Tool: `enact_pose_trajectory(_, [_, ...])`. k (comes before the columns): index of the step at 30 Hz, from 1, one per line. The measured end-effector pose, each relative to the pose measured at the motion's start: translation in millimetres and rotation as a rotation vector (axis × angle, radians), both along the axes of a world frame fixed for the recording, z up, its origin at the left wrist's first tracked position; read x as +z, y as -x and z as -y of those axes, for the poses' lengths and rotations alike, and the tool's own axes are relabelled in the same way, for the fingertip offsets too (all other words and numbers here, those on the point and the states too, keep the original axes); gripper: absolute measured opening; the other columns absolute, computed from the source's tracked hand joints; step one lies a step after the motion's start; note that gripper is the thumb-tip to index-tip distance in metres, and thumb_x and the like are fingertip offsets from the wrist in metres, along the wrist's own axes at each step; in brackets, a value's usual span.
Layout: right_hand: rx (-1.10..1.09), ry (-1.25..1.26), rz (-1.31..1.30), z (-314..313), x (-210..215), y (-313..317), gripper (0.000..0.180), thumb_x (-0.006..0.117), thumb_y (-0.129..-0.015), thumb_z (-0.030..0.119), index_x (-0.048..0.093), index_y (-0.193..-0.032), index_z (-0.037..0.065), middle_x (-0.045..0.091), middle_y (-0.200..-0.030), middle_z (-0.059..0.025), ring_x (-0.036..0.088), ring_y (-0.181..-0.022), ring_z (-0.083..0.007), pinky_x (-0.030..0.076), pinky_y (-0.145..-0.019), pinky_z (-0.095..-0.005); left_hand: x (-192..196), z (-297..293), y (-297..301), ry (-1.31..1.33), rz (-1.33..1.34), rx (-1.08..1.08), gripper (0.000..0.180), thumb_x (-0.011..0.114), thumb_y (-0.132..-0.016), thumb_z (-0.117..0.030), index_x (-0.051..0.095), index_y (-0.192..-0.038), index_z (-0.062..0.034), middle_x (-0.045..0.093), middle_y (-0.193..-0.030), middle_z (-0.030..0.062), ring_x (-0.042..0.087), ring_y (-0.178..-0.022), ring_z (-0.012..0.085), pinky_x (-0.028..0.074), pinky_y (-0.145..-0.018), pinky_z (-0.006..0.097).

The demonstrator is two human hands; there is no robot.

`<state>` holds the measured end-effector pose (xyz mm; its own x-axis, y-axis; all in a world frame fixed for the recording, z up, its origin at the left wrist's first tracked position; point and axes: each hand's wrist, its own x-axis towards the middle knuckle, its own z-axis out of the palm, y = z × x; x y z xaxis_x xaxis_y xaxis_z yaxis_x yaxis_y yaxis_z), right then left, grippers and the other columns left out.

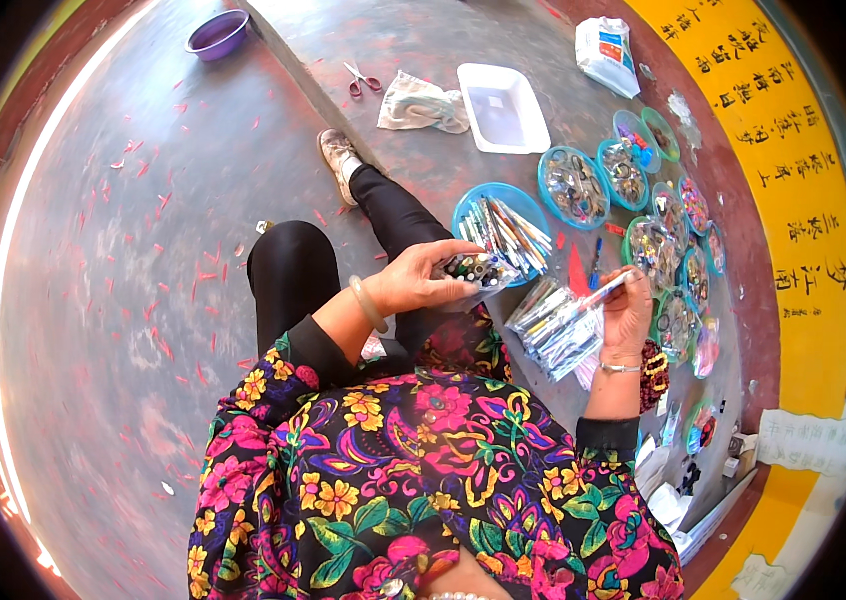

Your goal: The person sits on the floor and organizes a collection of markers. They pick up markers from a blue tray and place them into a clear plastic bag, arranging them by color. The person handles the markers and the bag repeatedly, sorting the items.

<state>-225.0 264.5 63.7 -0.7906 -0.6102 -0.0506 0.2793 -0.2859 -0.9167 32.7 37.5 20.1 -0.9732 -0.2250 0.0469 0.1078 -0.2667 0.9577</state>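
Note:
My left hand [418,282], a pale bangle on its wrist, is closed around a bundle of pens [478,270] whose dark ends face me; clear plastic seems to wrap them. Off to the right, my right hand [627,315] pinches a slim pen [608,287] between thumb and fingers. Below and between the hands lies a pile of pens [553,330], many in clear wrapping. Just beyond my left hand stands a blue basket [461,207] filled with loose pens. A dark blue marker [597,258] and a red piece [577,272] lie near my right hand.
Several round baskets [571,188] of small parts cluster at the right. Farther off are a white tray [505,108], a cloth [421,103], scissors [361,80], a white bag [607,56] and a purple basin [217,37]. Red scraps dot the floor [113,300].

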Motion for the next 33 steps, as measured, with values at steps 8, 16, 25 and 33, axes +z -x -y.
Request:
enact_pose_trajectory(8, [0.386,-0.093,0.328,11,-19,-94,0.015,0.061,-0.087,0.008,0.058,-0.102,0.005,0.065,-0.089,-0.0091,0.067,-0.08,-0.0239,0.055,-0.066,-0.0296,-12,2,4,0.002,-0.072,0.094,0.042,0.041,-0.101,-0.028,0.052,-0.126,0.0032,0.06,-0.119,0.01,0.052,-0.113,0.0157,0.037,-0.101,0.031])
enact_pose_trajectory(16, [0.707,-0.273,0.248,-14,-25,-131,0.019,0.062,-0.088,0.005,0.057,-0.106,0.002,0.063,-0.095,-0.0093,0.063,-0.085,-0.0198,0.052,-0.076,-0.0311,-10,4,1,0.1,-0.088,0.046,0.038,0.044,-0.095,-0.016,0.052,-0.127,0.0032,0.058,-0.123,0.0102,0.051,-0.116,0.0168,0.035,-0.102,0.031])
enact_pose_trajectory(25, [0.304,-0.17,-0.207,6,25,-95,0.026,0.062,-0.088,0.007,0.059,-0.112,-0.002,0.064,-0.09,-0.0071,0.059,-0.072,-0.0132,0.046,-0.066,-0.0251,-20,11,2,0.06,-0.113,-0.038,0.048,0.038,-0.086,-0.01,0.048,-0.131,0.0044,0.056,-0.126,0.0131,0.051,-0.116,0.0181,0.034,-0.103,0.029])
enact_pose_trajectory(33, [0.165,0.06,-0.305,34,58,-82,0.027,0.068,-0.083,0.003,0.058,-0.108,0.0,0.066,-0.092,-0.01,0.064,-0.076,-0.0176,0.05,-0.065,-0.0273,-11,13,2,0.04,-0.105,-0.123,0.064,0.043,-0.069,-0.004,0.045,-0.133,0.0048,0.053,-0.131,0.0137,0.047,-0.121,0.0196,0.03,-0.106,0.029])
